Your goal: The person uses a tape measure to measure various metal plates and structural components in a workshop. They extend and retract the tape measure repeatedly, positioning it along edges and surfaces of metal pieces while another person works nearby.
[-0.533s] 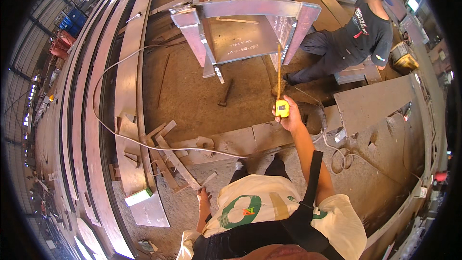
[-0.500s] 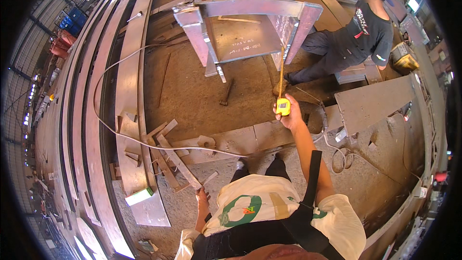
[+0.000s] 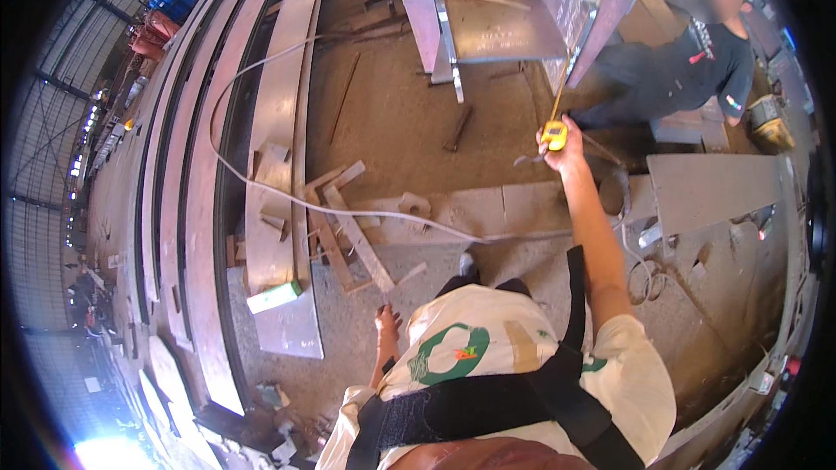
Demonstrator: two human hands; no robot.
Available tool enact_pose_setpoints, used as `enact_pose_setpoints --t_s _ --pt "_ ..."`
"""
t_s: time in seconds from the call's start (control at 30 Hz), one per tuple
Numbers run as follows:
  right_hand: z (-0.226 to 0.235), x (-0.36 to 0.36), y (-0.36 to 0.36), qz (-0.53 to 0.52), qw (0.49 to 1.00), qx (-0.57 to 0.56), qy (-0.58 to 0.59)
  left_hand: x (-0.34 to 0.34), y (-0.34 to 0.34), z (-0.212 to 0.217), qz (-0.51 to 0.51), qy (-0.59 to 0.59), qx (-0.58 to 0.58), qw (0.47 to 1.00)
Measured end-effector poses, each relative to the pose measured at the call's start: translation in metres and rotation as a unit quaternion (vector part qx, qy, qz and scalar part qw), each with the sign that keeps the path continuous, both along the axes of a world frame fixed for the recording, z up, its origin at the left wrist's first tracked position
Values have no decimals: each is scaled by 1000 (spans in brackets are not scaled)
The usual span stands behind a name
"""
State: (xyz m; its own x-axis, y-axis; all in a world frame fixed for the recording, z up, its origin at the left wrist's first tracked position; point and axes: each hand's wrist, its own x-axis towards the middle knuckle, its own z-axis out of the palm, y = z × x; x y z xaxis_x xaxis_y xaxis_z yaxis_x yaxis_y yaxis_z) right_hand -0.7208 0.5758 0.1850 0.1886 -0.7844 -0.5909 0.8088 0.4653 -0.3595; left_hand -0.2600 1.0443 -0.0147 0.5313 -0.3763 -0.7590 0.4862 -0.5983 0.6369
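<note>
A yellow tape measure (image 3: 554, 134) sits in the right hand (image 3: 557, 146), whose grip is wrapped around its case at the end of an outstretched arm. From the case a thin yellow blade (image 3: 564, 87) runs up and slightly right toward the steel frame (image 3: 522, 0), a box-like piece of grey plate standing on the dirt floor (image 3: 392, 122); the blade's far end meets the frame's right side, though the exact contact point is too small to make out. The left hand (image 3: 387, 326) hangs low beside the person's pale shirt, fingers pointing down toward the floor and loosely spread, holding nothing. Just right of the frame another person in a dark shirt (image 3: 697, 70) crouches close to it. A white cable (image 3: 348, 209) loops across the floor from the upper left and passes below the tape measure. Loose steel offcuts (image 3: 348, 235) lie scattered near it, and long curved steel beams (image 3: 200, 165) run along the left side. A flat grey steel plate (image 3: 714, 183) lies to the right of the outstretched arm.
</note>
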Motion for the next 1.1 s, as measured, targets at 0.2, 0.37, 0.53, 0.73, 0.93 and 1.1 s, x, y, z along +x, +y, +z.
enact_pose_setpoints --t_s 0.2,0.37,0.53,0.73,0.93,1.1 --pt "10 37 96 51 996 -48 55 -40 87 -17 -98 -49 137 985" --pt "-78 0 253 206 954 -57 212 -83 116 -23 -202 -78 175 960" --pt "-155 -140 411 351 829 44 433 -177 93 34 -111 -46 145 982" --pt "-173 -301 575 180 840 263 439 -202 69 16 -334 -61 179 923" --pt "-191 -368 731 17 769 463 441 -239 5 32 -357 -66 112 925" --pt "-188 -318 787 -83 829 488 260 -250 -51 39 -423 -109 103 894"
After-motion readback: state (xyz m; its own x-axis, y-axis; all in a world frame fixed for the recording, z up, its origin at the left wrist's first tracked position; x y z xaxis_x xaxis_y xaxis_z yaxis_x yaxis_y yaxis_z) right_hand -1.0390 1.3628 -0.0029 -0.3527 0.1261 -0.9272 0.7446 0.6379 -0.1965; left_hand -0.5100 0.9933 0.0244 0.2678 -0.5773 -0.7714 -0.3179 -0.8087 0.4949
